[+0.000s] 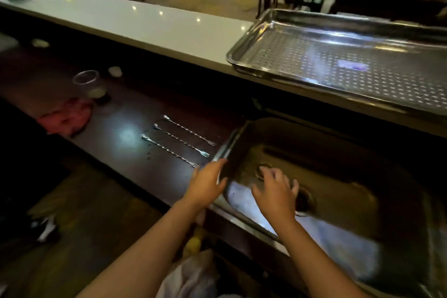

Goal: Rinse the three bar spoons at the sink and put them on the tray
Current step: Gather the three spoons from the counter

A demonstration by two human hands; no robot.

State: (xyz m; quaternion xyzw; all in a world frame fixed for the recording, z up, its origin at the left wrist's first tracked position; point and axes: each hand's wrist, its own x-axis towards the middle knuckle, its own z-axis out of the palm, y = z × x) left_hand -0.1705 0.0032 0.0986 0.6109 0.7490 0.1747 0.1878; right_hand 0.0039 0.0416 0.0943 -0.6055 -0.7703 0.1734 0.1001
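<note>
Steel sink [338, 201] under 2 open hands

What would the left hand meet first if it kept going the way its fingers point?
Probably the fork-tipped end of the nearest bar spoon, just ahead of the left hand on the dark counter. The sink rim runs close beside that line, and depth is unclear, so the fingertips might brush it first.

**3 bar spoons beside the sink, tray above**

3 slim bar spoons with twisted silver stems lie parallel on the dark bench [116, 143], just left of the steel sink [338, 201]: far spoon [188, 130], middle spoon [181, 140], near spoon [169, 150]. Each has its forked end toward the sink. The perforated steel tray [242, 55] sits on the raised white ledge, holding no spoons.
</note>
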